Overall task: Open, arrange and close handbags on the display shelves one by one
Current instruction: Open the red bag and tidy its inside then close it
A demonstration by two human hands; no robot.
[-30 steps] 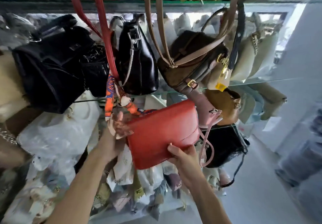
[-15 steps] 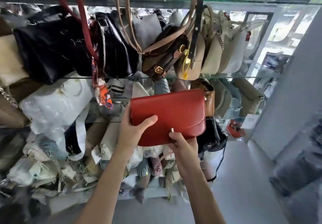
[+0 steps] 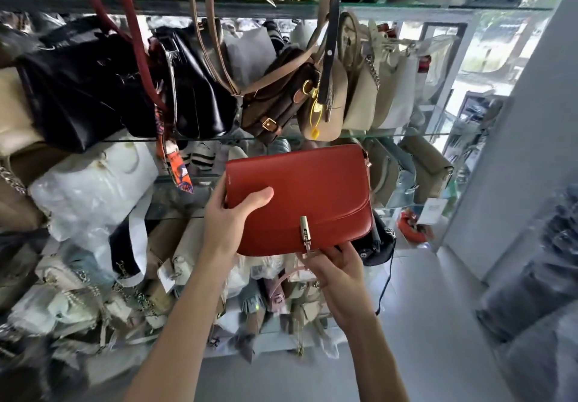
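Red leather flap handbag (image 3: 300, 195) is held in the air in front of the glass display shelves (image 3: 406, 135), just below the hanging brown bag (image 3: 275, 101). Left hand (image 3: 231, 217) grips its left edge, thumb across the flap front. Right hand (image 3: 336, 264) sits at the bottom edge, fingertips right under the gold clasp (image 3: 305, 229) — whether they pinch the tab I cannot tell. Flap looks shut, so the step is probably working the clasp: keep the left grip steady as counterforce, pull the tab straight, no twisting. Room is tight above the handbag — dangling straps and a patterned scarf (image 3: 178, 164) up-left could snag. Below and right of it, open floor.
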